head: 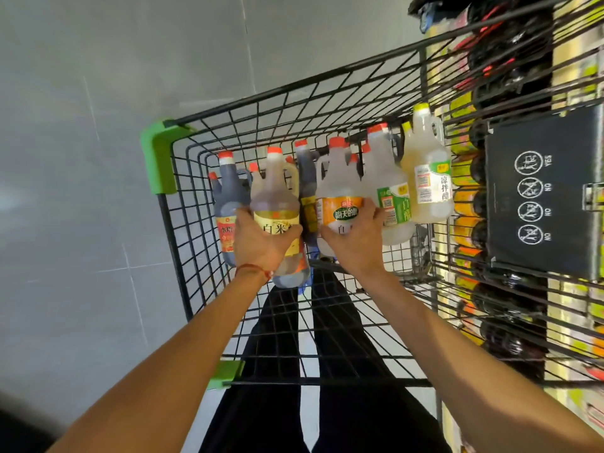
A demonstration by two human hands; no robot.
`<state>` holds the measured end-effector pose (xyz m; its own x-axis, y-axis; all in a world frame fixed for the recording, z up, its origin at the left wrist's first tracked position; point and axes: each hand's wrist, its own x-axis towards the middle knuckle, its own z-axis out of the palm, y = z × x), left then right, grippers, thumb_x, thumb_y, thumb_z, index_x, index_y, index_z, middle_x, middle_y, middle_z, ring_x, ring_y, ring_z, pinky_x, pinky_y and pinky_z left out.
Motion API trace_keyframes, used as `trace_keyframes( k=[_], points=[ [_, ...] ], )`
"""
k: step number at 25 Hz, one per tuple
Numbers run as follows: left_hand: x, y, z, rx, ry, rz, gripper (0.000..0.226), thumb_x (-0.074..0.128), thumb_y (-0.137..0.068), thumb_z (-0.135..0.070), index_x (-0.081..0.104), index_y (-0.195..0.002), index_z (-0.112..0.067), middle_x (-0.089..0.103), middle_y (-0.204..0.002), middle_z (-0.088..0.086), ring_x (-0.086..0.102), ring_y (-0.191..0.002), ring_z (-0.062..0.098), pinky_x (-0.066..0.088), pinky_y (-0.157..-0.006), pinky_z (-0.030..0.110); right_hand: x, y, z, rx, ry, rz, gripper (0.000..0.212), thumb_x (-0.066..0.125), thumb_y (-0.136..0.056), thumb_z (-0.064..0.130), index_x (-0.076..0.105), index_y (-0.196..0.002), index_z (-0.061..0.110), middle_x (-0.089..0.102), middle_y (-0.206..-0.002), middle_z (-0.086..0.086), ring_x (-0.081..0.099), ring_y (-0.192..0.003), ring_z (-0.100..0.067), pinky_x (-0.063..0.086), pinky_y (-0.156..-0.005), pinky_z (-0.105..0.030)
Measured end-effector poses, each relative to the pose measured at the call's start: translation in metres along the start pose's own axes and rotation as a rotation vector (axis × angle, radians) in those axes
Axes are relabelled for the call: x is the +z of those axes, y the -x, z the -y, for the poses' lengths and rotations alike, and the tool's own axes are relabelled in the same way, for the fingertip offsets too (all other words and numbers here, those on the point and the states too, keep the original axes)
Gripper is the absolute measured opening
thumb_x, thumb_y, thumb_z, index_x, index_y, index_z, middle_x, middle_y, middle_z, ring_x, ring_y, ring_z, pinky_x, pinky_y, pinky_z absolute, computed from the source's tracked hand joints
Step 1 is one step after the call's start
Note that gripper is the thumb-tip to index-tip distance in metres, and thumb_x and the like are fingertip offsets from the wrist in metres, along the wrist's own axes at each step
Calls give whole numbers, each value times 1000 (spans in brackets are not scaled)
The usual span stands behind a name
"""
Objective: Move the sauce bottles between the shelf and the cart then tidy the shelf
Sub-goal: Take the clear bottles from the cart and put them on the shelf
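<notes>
My left grip is wrapped round the body of the amber rice-vinegar bottle. My right grip is closed on the clear orange-labelled vinegar bottle just beside it. I hold each at its wide middle, I judge, so that one hand can carry it. Both sit among the other sauce bottles, crowded caps-up at the far end of the wire cart, probably so they brace one another. The shelf runs along the right, past the cart's side.
</notes>
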<state>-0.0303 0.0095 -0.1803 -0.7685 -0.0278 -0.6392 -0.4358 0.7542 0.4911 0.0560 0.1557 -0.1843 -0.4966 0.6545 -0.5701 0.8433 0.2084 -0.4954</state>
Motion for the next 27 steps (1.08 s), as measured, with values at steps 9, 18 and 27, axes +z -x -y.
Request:
trace_keyframes(
  k=[9, 18, 27],
  points=[
    [-4, -11, 7, -111, 111, 94, 89, 91, -48, -46, 43, -119, -21, 66, -100, -7, 66, -90, 17, 57, -81, 39, -8, -22, 1, 60, -94, 184, 86, 98, -57, 20, 45, -124, 17, 63, -107, 1, 64, -92, -14, 53, -75, -25],
    [-31, 37, -24, -85, 176, 111, 82, 91, -38, -47, 57, -109, -23, 72, -98, -6, 71, -89, 15, 60, -79, 40, -65, 3, 15, -18, -288, 403, 86, 98, -53, 3, 48, -120, 21, 66, -109, 4, 65, -98, -8, 57, -81, -29],
    [-77, 119, -98, 186, 310, 146, 59, 94, -55, -13, 62, -104, -23, 73, -98, -5, 70, -86, 8, 59, -71, 23, -154, 73, 22, -219, -414, 321, 92, 103, -49, 18, 54, -126, 28, 69, -115, 3, 69, -105, -18, 62, -81, -31]
  ],
)
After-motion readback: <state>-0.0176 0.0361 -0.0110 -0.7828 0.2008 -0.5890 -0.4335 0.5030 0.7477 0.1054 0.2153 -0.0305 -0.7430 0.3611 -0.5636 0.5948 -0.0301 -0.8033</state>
